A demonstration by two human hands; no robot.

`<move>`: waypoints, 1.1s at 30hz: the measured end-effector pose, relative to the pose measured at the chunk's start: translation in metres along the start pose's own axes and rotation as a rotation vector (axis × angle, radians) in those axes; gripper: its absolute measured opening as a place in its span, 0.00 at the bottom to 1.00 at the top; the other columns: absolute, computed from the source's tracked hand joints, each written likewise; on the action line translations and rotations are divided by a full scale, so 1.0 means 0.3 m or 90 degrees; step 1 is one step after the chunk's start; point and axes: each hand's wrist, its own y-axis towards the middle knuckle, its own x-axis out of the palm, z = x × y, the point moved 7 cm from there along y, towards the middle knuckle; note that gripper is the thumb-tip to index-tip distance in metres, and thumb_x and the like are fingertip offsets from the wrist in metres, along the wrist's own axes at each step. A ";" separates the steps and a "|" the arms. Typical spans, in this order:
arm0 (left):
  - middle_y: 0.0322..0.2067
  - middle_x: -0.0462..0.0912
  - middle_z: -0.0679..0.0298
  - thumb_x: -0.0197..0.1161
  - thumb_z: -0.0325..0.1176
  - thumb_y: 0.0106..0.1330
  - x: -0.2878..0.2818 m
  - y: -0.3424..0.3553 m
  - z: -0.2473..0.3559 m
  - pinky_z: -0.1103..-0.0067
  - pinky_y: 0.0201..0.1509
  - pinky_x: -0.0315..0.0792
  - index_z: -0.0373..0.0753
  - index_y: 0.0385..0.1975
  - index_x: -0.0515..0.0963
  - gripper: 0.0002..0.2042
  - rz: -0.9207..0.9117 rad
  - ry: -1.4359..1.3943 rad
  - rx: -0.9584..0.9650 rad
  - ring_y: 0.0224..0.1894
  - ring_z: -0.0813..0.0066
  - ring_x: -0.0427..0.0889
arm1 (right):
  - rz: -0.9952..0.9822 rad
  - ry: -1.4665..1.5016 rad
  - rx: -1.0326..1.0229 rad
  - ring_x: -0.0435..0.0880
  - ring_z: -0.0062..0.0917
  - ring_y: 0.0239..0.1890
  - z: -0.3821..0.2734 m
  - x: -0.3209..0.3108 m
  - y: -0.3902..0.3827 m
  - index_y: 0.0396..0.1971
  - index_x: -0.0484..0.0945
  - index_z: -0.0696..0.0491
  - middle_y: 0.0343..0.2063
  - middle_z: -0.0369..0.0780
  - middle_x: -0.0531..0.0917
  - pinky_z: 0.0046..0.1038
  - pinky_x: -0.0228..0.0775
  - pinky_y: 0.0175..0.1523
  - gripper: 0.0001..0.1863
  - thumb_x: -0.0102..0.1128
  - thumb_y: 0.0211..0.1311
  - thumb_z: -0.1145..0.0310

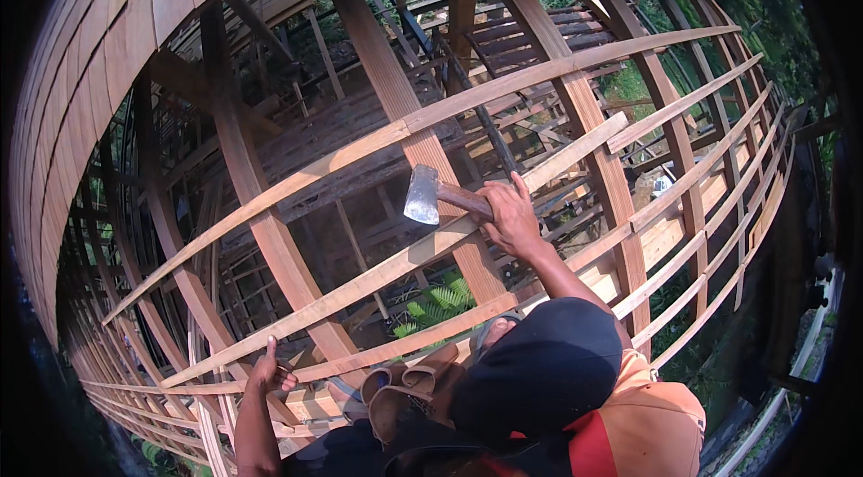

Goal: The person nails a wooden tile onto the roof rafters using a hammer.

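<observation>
In my right hand point(514, 218) is a hatchet point(422, 196), its wooden handle gripped and its broad metal head pointing left. Head and handle lie over a long wooden batten point(360, 286), which slants across the rafters from lower left to upper right. My left hand point(266, 373) is lower down at the left, just below that same batten. Its thumb points up against the batten's lower edge, while the other fingers are loosely curled and apart from it. I see nothing held in the left hand.
Broad rafters point(288, 257) run down the slope with gaps between them. Other battens point(333, 162) cross them above and below. Wooden shingles point(117, 54) cover the upper left. Brown leather pouches point(393, 407) hang by my bent knee point(539, 369). Stacked timber and a fern point(442, 302) show below.
</observation>
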 end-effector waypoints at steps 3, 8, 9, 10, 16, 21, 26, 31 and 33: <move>0.28 0.79 0.51 0.38 0.84 0.54 -0.154 0.073 -0.023 0.73 0.30 0.79 0.25 0.52 0.68 0.55 0.042 -0.329 0.139 0.28 0.60 0.81 | 0.049 0.043 0.016 0.77 0.37 0.55 -0.009 -0.005 0.012 0.47 0.73 0.54 0.44 0.42 0.79 0.48 0.45 0.73 0.21 0.67 0.53 0.68; 0.54 0.74 0.50 0.67 0.62 0.60 -0.082 0.130 0.149 0.67 0.43 0.82 0.40 0.56 0.70 0.35 0.088 -0.612 0.218 0.47 0.57 0.80 | 0.059 -0.004 0.039 0.78 0.38 0.50 0.033 -0.022 -0.024 0.45 0.74 0.54 0.38 0.42 0.80 0.48 0.47 0.71 0.19 0.67 0.55 0.67; 0.51 0.77 0.55 0.69 0.50 0.64 -0.151 0.177 0.084 0.66 0.43 0.82 0.42 0.53 0.73 0.25 0.109 -0.624 0.234 0.46 0.57 0.81 | 0.059 -0.005 0.008 0.77 0.38 0.50 -0.008 -0.016 0.002 0.44 0.74 0.54 0.37 0.41 0.80 0.47 0.48 0.71 0.19 0.67 0.54 0.66; 0.46 0.80 0.59 0.66 0.46 0.66 -0.064 0.187 0.116 0.69 0.43 0.82 0.42 0.48 0.75 0.18 0.179 -0.668 0.189 0.45 0.61 0.82 | 0.016 -0.047 0.008 0.76 0.37 0.52 0.019 0.005 -0.025 0.44 0.74 0.53 0.39 0.41 0.79 0.47 0.48 0.71 0.22 0.70 0.50 0.65; 0.33 0.82 0.68 0.57 0.45 0.63 -0.246 0.157 0.135 0.79 0.27 0.74 0.45 0.38 0.76 0.12 0.229 -0.715 0.318 0.31 0.72 0.82 | 0.016 -0.062 -0.079 0.73 0.31 0.58 -0.131 -0.005 -0.016 0.44 0.74 0.51 0.46 0.38 0.77 0.47 0.49 0.72 0.23 0.71 0.46 0.65; 0.34 0.80 0.60 0.50 0.42 0.68 -0.438 0.049 0.259 0.73 0.32 0.79 0.38 0.41 0.72 0.13 0.226 -0.770 0.428 0.34 0.66 0.83 | 0.063 -0.034 -0.137 0.74 0.29 0.57 -0.240 -0.015 0.008 0.43 0.75 0.50 0.48 0.37 0.77 0.48 0.50 0.72 0.14 0.59 0.55 0.69; 0.42 0.78 0.57 0.54 0.42 0.64 -0.544 0.082 0.245 0.63 0.42 0.81 0.39 0.47 0.71 0.17 0.192 -0.796 0.399 0.43 0.62 0.82 | 0.075 -0.019 -0.151 0.73 0.28 0.58 -0.273 0.020 0.027 0.45 0.76 0.50 0.49 0.36 0.76 0.48 0.49 0.72 0.14 0.56 0.58 0.69; 0.62 0.70 0.50 0.54 0.44 0.61 -0.411 0.091 0.166 0.56 0.69 0.63 0.38 0.61 0.67 0.28 0.130 -0.996 0.358 0.64 0.53 0.70 | 0.092 -0.074 -0.158 0.73 0.26 0.57 -0.309 0.049 -0.042 0.44 0.77 0.48 0.49 0.34 0.76 0.43 0.50 0.69 0.13 0.56 0.57 0.67; 0.56 0.73 0.51 0.51 0.46 0.64 -0.388 0.087 0.138 0.57 0.64 0.68 0.38 0.59 0.68 0.26 0.130 -0.999 0.403 0.57 0.54 0.74 | 0.116 -0.094 -0.172 0.73 0.24 0.56 -0.322 0.047 -0.079 0.41 0.78 0.45 0.49 0.32 0.76 0.41 0.51 0.68 0.12 0.56 0.56 0.64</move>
